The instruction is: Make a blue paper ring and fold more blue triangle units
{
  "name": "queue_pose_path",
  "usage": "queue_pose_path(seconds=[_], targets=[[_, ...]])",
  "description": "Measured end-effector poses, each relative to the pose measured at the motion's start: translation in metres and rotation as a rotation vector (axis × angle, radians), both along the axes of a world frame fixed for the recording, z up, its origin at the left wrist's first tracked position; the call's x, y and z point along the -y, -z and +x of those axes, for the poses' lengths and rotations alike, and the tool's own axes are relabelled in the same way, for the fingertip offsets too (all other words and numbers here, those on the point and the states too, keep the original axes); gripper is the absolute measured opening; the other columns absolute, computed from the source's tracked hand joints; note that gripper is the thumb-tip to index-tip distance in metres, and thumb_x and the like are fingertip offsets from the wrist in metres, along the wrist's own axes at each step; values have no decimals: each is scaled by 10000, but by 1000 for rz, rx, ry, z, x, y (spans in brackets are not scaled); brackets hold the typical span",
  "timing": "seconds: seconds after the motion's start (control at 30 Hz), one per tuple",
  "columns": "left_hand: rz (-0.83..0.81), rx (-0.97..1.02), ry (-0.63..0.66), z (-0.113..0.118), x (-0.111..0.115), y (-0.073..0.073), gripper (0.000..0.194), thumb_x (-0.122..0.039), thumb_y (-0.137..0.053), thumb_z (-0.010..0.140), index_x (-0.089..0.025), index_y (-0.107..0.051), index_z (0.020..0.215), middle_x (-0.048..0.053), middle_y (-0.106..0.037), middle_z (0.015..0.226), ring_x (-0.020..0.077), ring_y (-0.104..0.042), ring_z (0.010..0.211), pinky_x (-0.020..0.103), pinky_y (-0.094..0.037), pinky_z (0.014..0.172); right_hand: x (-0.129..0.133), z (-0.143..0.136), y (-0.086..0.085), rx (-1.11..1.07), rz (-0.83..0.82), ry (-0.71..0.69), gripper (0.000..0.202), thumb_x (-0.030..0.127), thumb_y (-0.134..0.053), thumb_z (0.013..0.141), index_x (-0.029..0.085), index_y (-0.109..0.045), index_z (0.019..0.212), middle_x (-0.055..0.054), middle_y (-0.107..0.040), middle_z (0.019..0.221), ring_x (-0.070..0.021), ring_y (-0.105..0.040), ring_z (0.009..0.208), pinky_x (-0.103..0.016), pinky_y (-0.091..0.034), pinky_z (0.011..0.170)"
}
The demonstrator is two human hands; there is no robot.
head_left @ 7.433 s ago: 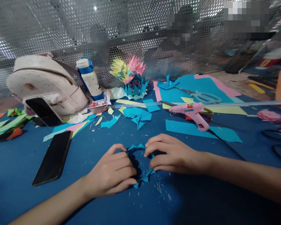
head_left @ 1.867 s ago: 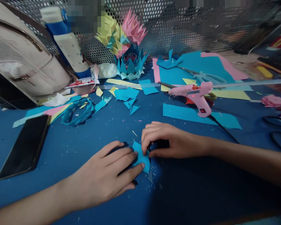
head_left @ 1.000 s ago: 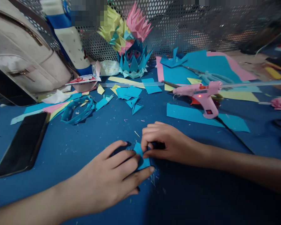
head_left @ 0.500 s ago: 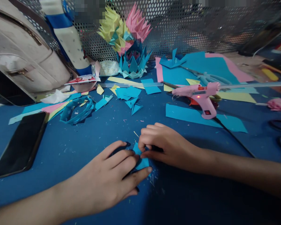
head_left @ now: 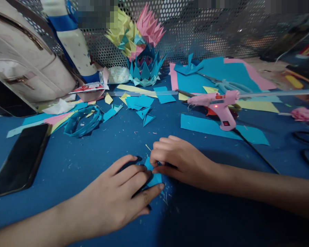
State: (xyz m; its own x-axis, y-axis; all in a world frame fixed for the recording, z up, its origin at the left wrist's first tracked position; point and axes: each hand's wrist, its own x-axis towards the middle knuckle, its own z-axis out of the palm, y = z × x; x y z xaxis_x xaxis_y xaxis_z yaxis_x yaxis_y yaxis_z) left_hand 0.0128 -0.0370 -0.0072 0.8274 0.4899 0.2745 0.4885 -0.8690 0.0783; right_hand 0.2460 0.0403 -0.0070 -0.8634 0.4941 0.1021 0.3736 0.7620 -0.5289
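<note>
A: Where's the paper [head_left: 156, 179]?

B: On the surface [head_left: 118, 140], between the 2 hands. It's a small blue piece, partly hidden by fingers.

A: How is the left hand [head_left: 121, 195] set?

B: Palm down, fingers spread and bent, with some of the tips at the paper's left and near edges.

A: And the right hand [head_left: 176, 159]?

B: Curled in, thumb and forefinger pinched together on the paper's far right side. I can't tell just how much paper is between them.

A: What's beyond the hands?

B: Straight ahead, blue scraps [head_left: 141, 103]. Off to the left, a blue ring [head_left: 86, 127], with a phone [head_left: 22, 157] lying near it.

A: And to the right?

B: A pink glue gun [head_left: 222, 106], its light glowing, lying partly over a blue strip [head_left: 203, 124]. Behind it, scissors [head_left: 230, 85] rest on blue and pink sheets [head_left: 211, 73].

A: Anything at the back?

B: 3 spiky flowers by the mesh [head_left: 180, 37]: yellow [head_left: 123, 32], pink [head_left: 150, 27] and blue [head_left: 146, 70]. A bottle [head_left: 74, 44] and a backpack [head_left: 20, 61] stand left of them.
</note>
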Motion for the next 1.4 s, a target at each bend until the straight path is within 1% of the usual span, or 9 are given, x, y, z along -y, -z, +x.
queue_pose_path(seconds=[0.1,0.3,0.5,0.73,0.9,1.03,1.17,1.23,1.4], targets=[[2,7,1,1,0,0,382,-382,-582,1003,-210,-579,1344,46,-642,1125,223,-565,1094,440,-282,1138,1,-1,0,9,28,-6,564,586,-226,1040,193,-586,854,-14,-552,796,-171,-420,710,-302,-223,676],[-11,3,0,0,-1,1,385,-364,-609,987,-218,-579,1342,51,-643,1112,220,-579,1077,452,-341,1120,2,-3,-2,25,39,4,667,648,-115,1011,195,-572,835,-16,-557,786,-171,-423,694,-307,-220,666],[-8,9,12,1,-1,1,362,-340,-586,999,-202,-586,1334,54,-646,1100,224,-584,1060,465,-311,1128,2,-3,-1,32,59,3,666,643,-118,1015,197,-580,842,-20,-566,792,-171,-433,698,-303,-227,665],[-25,-6,8,2,-2,-1,356,-359,-610,983,-221,-596,1311,39,-643,1074,218,-578,1052,457,-249,1154,3,-4,-2,77,90,0,585,570,-177,1047,196,-583,852,-18,-545,786,-168,-424,682,-302,-207,650],[-58,-36,9,1,-2,-7,409,-409,-662,938,-277,-580,1316,51,-622,1093,228,-585,1054,496,-290,1138,3,-3,-1,74,99,-1,559,563,-205,1049,199,-586,864,-17,-552,797,-169,-431,689,-303,-213,653],[-92,-72,24,-1,-3,-11,500,-478,-679,908,-297,-547,1354,70,-603,1145,249,-578,1091,538,-299,1139,2,-3,-1,53,98,-7,609,603,-162,1034,201,-589,870,-21,-556,803,-170,-425,686,-303,-222,657],[-105,-50,42,-1,-4,-11,481,-469,-666,921,-292,-552,1353,63,-609,1119,243,-586,1068,528,-308,1133,2,-3,0,44,95,-2,680,646,-99,1006,198,-588,854,-24,-554,792,-172,-424,682,-304,-226,659],[-97,-43,44,-1,-3,-10,467,-470,-634,944,-273,-553,1360,62,-618,1120,241,-586,1065,519,-288,1142,2,-3,0,37,86,0,679,651,-105,1004,198,-588,852,-21,-554,789,-170,-429,687,-303,-229,661],[-67,-79,33,0,-1,-8,515,-503,-546,993,-196,-522,1406,54,-645,1149,243,-563,1116,497,-155,1195,1,-3,2,0,48,-2,632,658,-174,1004,201,-588,862,-11,-560,794,-166,-435,694,-292,-243,677]])
